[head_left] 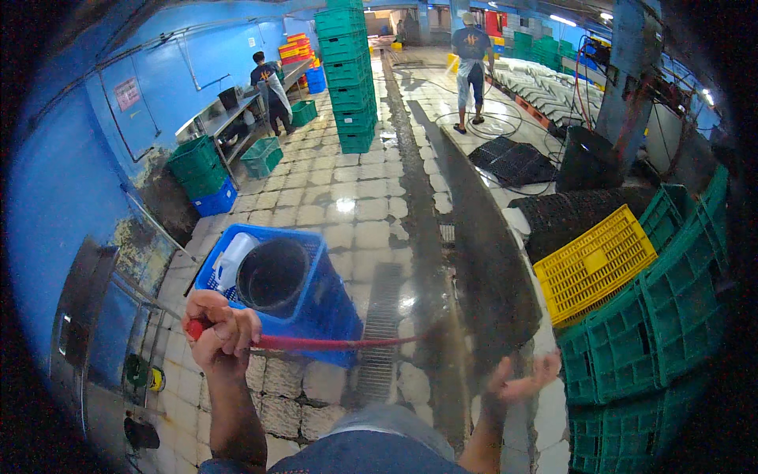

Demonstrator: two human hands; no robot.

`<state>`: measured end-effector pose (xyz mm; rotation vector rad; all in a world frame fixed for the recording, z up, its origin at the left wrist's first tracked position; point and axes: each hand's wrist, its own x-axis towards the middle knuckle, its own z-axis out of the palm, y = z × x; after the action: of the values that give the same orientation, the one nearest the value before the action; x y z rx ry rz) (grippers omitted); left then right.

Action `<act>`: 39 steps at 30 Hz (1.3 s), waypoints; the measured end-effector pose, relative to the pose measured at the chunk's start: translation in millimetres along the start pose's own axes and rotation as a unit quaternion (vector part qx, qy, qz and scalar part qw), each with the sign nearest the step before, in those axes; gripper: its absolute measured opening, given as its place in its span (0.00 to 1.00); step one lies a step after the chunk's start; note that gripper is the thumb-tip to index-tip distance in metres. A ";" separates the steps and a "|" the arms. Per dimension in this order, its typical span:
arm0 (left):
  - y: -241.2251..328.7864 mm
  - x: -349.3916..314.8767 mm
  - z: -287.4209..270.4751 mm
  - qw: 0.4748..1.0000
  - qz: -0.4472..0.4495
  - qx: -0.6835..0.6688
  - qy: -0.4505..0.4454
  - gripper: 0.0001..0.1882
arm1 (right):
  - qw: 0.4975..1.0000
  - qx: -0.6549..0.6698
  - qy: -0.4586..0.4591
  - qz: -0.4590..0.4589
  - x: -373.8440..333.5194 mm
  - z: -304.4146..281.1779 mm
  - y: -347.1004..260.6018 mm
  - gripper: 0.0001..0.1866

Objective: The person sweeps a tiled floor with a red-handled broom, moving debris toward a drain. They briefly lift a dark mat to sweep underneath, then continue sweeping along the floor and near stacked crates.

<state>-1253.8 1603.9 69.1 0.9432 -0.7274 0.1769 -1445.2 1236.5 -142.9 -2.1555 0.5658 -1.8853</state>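
Red tube (316, 343), it seems, runs from left hand (223, 325), apart from right hand (521, 382)

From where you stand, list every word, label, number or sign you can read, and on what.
Nothing reads clearly enough to quote.
Pink sign on the blue wall: too small, blurred.
Small white notice, same wall: too small.
Dark shirt, upper right: orange mark, no legible words.
Yellow crate, middle panel: too blurred.
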 end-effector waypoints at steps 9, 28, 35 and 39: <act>-29.4 32.1 26.7 0.998 0.008 -0.032 -0.053 0.15 | 0.982 -0.106 -0.157 0.021 4.9 15.2 2.0 0.42; -12.6 3.5 -11.2 0.995 -0.008 -0.039 -0.095 0.18 | 0.941 0.051 0.084 0.323 54.9 35.1 152.8 0.23; -13.6 12.2 -16.9 0.995 -0.022 -0.033 -0.095 0.16 | 0.906 0.072 0.147 0.391 46.9 -19.2 150.0 0.23; -15.4 15.1 -15.0 0.995 -0.023 -0.037 -0.095 0.17 | 0.911 0.056 0.193 0.359 47.1 -52.4 150.3 0.25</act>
<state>-1228.3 1604.1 62.8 0.9122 -0.8800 0.0195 -1513.1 1085.4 -154.3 -1.2242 1.1077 -1.8197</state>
